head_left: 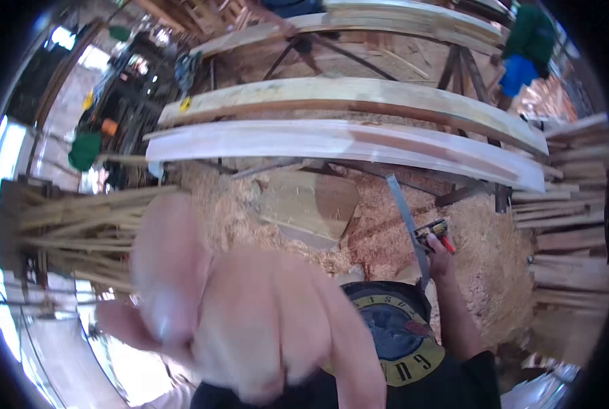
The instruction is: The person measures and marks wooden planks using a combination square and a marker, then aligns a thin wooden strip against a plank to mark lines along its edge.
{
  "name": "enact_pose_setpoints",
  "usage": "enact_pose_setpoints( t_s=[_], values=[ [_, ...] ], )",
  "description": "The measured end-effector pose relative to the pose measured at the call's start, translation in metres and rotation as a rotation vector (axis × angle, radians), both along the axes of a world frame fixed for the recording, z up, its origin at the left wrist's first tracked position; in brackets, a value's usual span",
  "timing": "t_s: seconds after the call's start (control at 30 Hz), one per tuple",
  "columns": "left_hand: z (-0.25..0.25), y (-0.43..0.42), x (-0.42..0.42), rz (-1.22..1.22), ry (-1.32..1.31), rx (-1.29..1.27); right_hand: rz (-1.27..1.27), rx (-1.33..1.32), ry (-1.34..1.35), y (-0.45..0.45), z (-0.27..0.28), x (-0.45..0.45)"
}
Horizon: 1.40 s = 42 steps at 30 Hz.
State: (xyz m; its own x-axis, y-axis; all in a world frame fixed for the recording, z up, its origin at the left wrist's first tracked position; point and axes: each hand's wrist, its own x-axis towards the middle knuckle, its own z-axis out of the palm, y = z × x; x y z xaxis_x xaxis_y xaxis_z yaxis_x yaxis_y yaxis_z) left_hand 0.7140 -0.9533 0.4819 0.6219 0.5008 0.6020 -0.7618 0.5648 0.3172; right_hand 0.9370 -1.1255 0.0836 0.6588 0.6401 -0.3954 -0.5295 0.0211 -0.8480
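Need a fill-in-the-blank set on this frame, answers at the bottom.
1. The large blurred hand nearest the camera is the person's ____ one.
2. The long metal strip is at the person's ____ hand.
3. The bright tip jutting out by that hand is coloured ____.
4. The person in the green top, upper right, wears ____ clothing below it.

Missing words: left; right; red; blue.

Long, flat grey metal strip [402, 206]: straight, upper end toward 11 o'clock. Compact black-and-red tool [432, 232]: hand-held, at strip's 3 o'clock side.
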Motion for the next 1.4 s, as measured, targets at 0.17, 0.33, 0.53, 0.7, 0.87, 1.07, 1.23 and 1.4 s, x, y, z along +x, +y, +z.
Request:
enact_pose_setpoints(
  t_s=[0.17, 0.33, 0.53, 0.7, 0.87, 1.07, 1.23, 1.4],
  values=[
    [-0.135, 0.028, -0.018, 0.704, 0.61, 0.266, 0.14, 0.051, -0.174, -0.001, 0.011, 0.011],
    [-0.34, 0.005, -0.063, 1.051, 1.679, 0.578, 0.349, -0.047, -0.306, -0.02, -0.029, 0.05],
    [-0.491, -0.111, -0.162, 0.69, 2.475, 0.435, 0.38, -0.111, -0.542, -0.021, -0.047, 0.078],
    [-0.531, -0.196, -0.23, 0.532, 2.721, 0.219, 0.499, -0.076, -0.391, -0.03, -0.052, 0.076],
    [-0.47, -0.215, -0.224, 0.619, 2.721, 0.063, 0.539, 0.009, -0.413, -0.029, -0.092, 0.069],
    [-0.438, -0.181, -0.215, 0.494, 2.652, 0.194, 0.709, -0.087, -0.352, -0.013, -0.065, 0.042],
    [-0.453, -0.174, -0.249, 0.519, 2.392, 0.138, 0.653, 0.008, -0.348, 0.022, -0.086, -0.007],
    [-0.575, -0.191, -0.331, 0.6, 2.377, 0.024, 0.722, -0.012, -0.448, 0.067, -0.07, -0.079]
  ],
)
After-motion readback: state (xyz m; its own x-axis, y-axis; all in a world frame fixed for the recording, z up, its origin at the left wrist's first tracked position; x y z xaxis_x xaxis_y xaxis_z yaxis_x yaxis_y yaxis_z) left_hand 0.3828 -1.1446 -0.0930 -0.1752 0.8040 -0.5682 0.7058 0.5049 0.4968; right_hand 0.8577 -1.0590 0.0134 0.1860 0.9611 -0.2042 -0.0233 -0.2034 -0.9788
